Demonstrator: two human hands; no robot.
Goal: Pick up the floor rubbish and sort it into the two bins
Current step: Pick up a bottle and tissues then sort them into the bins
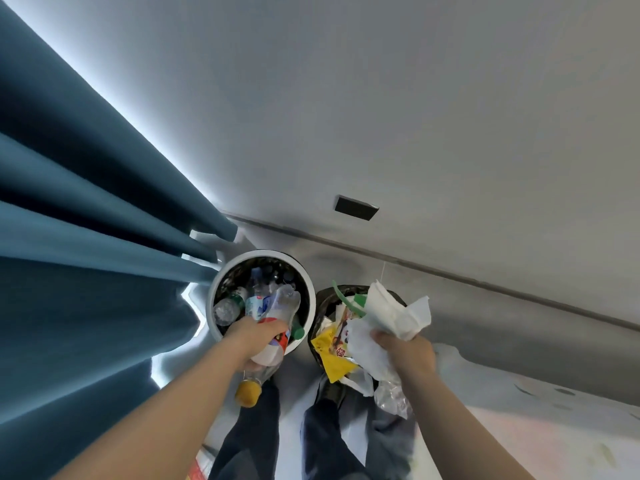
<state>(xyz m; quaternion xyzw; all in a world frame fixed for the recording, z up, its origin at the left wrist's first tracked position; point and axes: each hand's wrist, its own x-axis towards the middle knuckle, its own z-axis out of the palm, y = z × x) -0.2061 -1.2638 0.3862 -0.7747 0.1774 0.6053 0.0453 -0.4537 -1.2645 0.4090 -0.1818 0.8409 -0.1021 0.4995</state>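
Note:
My left hand (254,336) grips a clear plastic bottle (277,327) with a red label and a yellow cap (247,393), held over the near rim of the white round bin (311,299). That bin holds several plastic bottles. My right hand (405,351) grips a bundle of white tissue and wrappers (388,317), with a clear plastic bag hanging below it, over the black-lined bin (323,297). The black bin holds a yellow wrapper (332,355), paper and a green strip.
Blue curtains (86,237) hang at the left, touching the white bin's side. A grey wall with a dark socket plate (356,207) stands behind the bins. My legs in dark trousers (322,438) stand just in front of both bins. Pale floor shows at the right.

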